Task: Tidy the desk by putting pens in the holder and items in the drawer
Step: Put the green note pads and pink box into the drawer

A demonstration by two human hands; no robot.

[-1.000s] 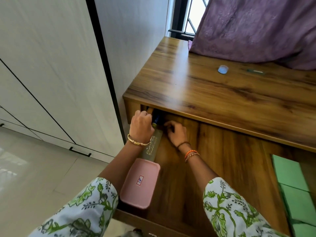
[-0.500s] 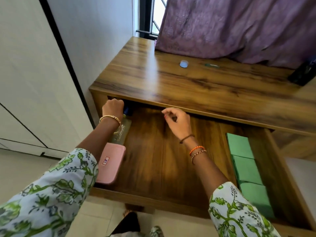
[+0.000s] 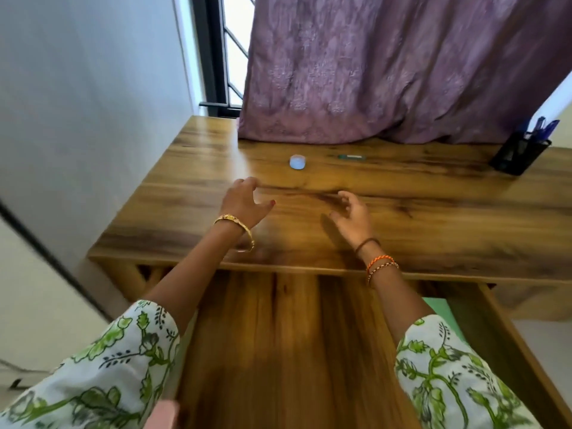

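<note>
- Your left hand point(image 3: 243, 201) hovers over the desk point(image 3: 433, 212), fingers loosely spread, holding nothing.
- Your right hand point(image 3: 354, 216) hovers alongside, fingers relaxed apart, empty.
- The drawer point(image 3: 294, 335) stands open below.

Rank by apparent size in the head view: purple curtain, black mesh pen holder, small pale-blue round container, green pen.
1. Purple curtain
2. Black mesh pen holder
3. Green pen and pale-blue round container: too alike to rank.

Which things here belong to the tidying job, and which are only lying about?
Job: small round pot, green pen, black pen holder, open drawer, green pads.
Not the job: purple curtain, window.
</note>
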